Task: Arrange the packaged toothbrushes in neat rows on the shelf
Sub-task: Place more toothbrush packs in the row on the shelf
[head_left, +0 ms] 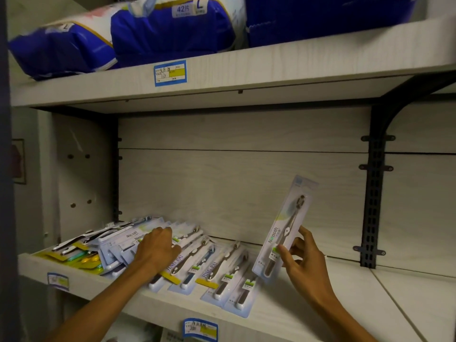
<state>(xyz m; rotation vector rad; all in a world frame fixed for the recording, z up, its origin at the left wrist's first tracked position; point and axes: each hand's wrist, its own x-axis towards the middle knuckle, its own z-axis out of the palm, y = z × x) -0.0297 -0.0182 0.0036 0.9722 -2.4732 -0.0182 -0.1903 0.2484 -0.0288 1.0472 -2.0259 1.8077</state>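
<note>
2 hands working: your right hand (pixel 304 261) is pinching 1 upright toothbrush pack (pixel 283 233) above the shelf (pixel 320 299); your left hand (pixel 156 250) is pressing, fingers relaxed, on the overlapping packs (pixel 197 262) lying left.

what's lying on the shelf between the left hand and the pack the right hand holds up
In the head view, a row of toothbrush packs lies flat on the shelf between the left hand and the held pack in the right hand.
</note>
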